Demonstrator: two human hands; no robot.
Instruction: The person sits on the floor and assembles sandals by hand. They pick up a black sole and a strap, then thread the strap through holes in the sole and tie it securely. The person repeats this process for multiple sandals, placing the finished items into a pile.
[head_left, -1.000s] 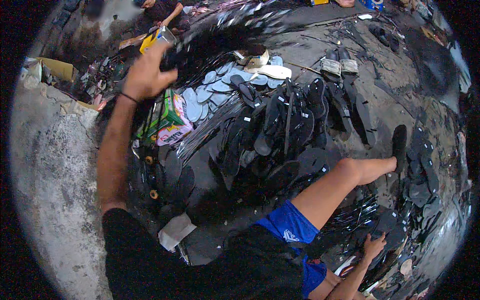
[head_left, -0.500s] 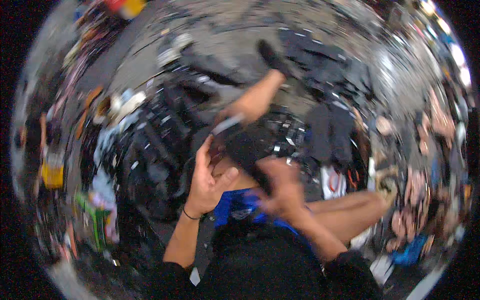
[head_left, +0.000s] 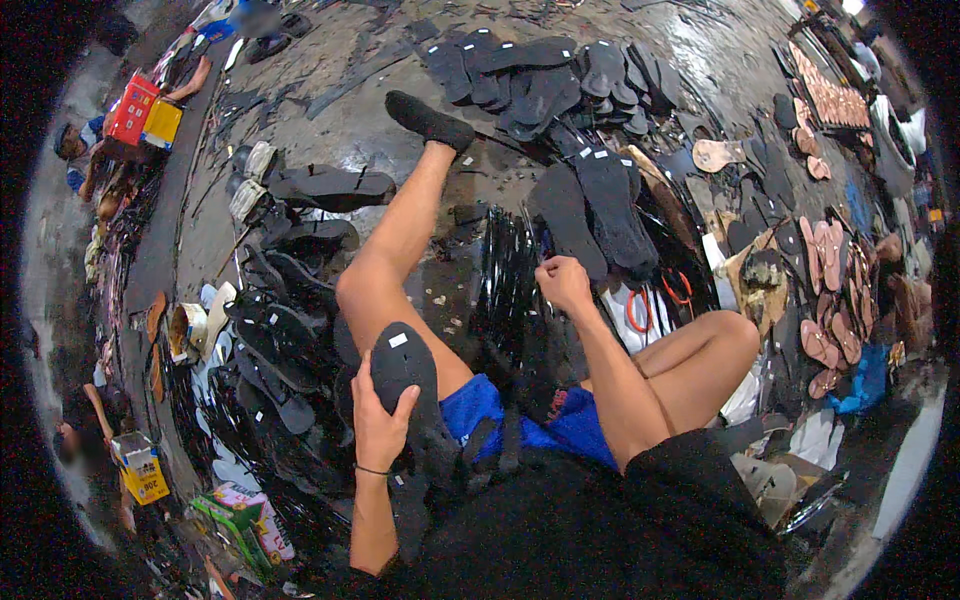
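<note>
My left hand (head_left: pixel 380 424) is wrapped round a black shoe sole (head_left: pixel 412 372) with a small white sticker near its tip, held over my left thigh. The thumb lies on the sole's face and the fingers are along its far edge. My right hand (head_left: pixel 566 287) is closed, fingertips pinched together, at the right side of a bundle of glossy black strips (head_left: pixel 505 290). Whatever it grips, if anything, is too small to make out. Just beyond it lie a black sole (head_left: pixel 567 218) and a pair of stickered black soles (head_left: pixel 614 205).
Many black soles (head_left: pixel 270 345) are heaped at my left, and another pile (head_left: pixel 530 80) lies ahead. Red-handled scissors (head_left: pixel 640 310) rest by my right knee. Pink sandal pieces (head_left: pixel 822 250) lie far right. Two people work at the left edge beside yellow boxes (head_left: pixel 140 468).
My right hand has moved forward, away from my lap, to the black strips. My left hand, fingers raised before, now grips the sole lower down. The view has turned and sharpened.
</note>
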